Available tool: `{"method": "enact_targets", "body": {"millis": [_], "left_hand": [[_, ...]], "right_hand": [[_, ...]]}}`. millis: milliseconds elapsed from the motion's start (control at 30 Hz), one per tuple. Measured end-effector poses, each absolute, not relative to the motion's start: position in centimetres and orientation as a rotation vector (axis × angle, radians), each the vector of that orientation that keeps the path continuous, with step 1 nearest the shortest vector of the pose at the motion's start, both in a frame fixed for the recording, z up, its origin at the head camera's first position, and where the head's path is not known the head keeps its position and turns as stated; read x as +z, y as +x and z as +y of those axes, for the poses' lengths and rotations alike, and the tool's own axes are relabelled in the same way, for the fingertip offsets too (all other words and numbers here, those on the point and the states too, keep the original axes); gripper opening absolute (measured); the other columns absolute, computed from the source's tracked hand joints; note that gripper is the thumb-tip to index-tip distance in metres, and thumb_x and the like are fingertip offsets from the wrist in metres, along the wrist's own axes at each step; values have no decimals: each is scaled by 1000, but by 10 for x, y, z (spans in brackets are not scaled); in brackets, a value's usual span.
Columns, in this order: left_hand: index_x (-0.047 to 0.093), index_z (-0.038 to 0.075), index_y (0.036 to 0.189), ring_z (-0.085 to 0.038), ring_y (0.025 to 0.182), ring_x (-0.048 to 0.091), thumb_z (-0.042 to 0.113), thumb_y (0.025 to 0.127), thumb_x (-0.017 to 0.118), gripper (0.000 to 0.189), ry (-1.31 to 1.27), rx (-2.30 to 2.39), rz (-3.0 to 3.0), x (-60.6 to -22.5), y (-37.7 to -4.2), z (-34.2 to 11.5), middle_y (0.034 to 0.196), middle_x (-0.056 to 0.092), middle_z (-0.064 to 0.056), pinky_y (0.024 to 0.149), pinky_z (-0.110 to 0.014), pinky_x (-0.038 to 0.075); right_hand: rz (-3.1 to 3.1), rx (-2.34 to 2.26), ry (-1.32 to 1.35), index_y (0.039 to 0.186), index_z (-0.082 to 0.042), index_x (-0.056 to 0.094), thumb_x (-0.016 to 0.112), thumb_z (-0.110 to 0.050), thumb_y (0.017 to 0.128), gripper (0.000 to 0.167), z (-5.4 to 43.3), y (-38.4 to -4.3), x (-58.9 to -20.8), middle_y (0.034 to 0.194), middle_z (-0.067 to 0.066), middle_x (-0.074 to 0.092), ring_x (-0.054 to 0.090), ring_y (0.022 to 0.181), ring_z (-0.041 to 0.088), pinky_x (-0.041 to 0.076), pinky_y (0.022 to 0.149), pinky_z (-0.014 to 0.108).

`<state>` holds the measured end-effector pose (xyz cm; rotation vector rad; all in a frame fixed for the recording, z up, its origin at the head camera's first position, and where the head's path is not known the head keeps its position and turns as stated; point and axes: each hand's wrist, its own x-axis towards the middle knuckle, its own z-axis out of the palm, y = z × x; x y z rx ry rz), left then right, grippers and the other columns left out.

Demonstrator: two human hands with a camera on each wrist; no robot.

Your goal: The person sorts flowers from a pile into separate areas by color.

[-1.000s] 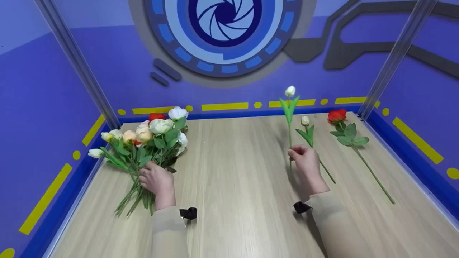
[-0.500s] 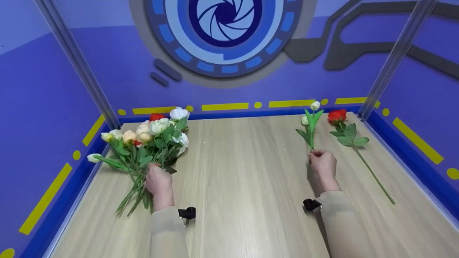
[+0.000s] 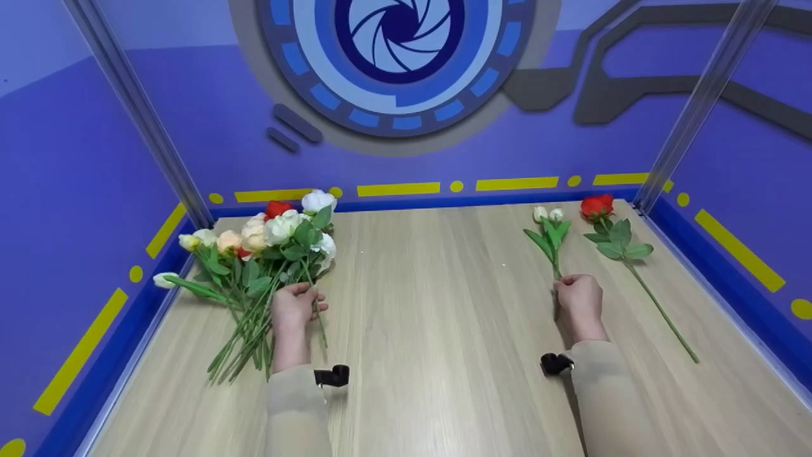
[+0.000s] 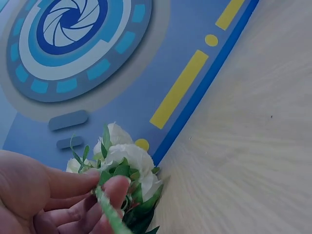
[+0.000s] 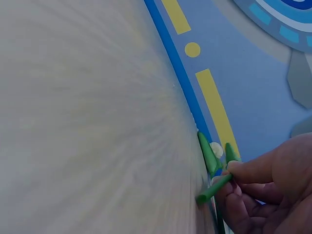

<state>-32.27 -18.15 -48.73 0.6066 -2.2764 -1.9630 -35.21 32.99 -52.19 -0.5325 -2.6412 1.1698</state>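
Note:
My left hand (image 3: 293,311) pinches the green stem (image 4: 111,212) of a white rose (image 3: 285,225) at the right side of a pile of artificial flowers. The blooms there are white, peach, yellowish and red, their stems crossing beneath that hand. On the right, my right hand (image 3: 580,298) pinches the stem of a white tulip (image 3: 556,214) between thumb and fingers. That tulip lies low over the table, beside another white tulip (image 3: 540,213), and their leaves overlap. In the right wrist view the cut end of the held stem (image 5: 214,188) sticks out past the fingertips.
A red rose (image 3: 597,206) with a long leafy stem lies at the far right of the wooden table (image 3: 419,330). Blue-purple panels (image 3: 406,165) enclose the back and both sides. A white tulip (image 3: 166,280) pokes out left from the pile.
The right hand has moved right and lowered its tulip alongside the other one. The left hand has shifted slightly right among the pile and turned, bringing one stem out to the right.

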Motion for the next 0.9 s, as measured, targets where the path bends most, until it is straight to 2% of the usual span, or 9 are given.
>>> {"method": "enact_targets", "body": {"millis": [133,300,533,700,900], "left_hand": [[47,-12,145,-10,62,72,8,105,56,45,577,-2113,-2198,-487,-325,-180,86,77,-12,54,-22,57],[52,-7,143,-9,68,75,9,105,58,42,605,-2154,-2144,-484,-325,-177,89,78,-5,58,-22,58],[56,-8,133,-8,71,75,7,102,63,35,580,-2204,-1993,-483,-325,-170,94,79,-5,59,-21,57],[58,-8,131,-6,70,74,6,100,65,34,561,-2199,-1994,-483,-327,-163,90,79,-3,58,-20,56],[60,-9,129,-7,70,74,3,99,65,32,508,-2194,-2017,-482,-328,-153,94,80,-10,60,-21,57]], "right_hand": [[-2664,1150,-517,103,9,75,64,-14,96,26,330,-352,-524,108,26,75,67,105,46,54,92,52],[-2686,1118,-495,103,9,76,66,-13,95,26,331,-351,-524,107,26,75,68,106,47,54,94,55],[-2666,1118,-505,97,7,76,70,-14,92,22,331,-350,-523,99,25,76,69,98,45,54,88,53],[-2687,1075,-493,93,6,77,70,-16,92,23,332,-349,-524,94,23,76,70,92,43,55,84,52],[-2680,1041,-476,94,6,76,72,-18,92,24,332,-348,-525,95,23,76,69,94,45,55,85,54]]}}
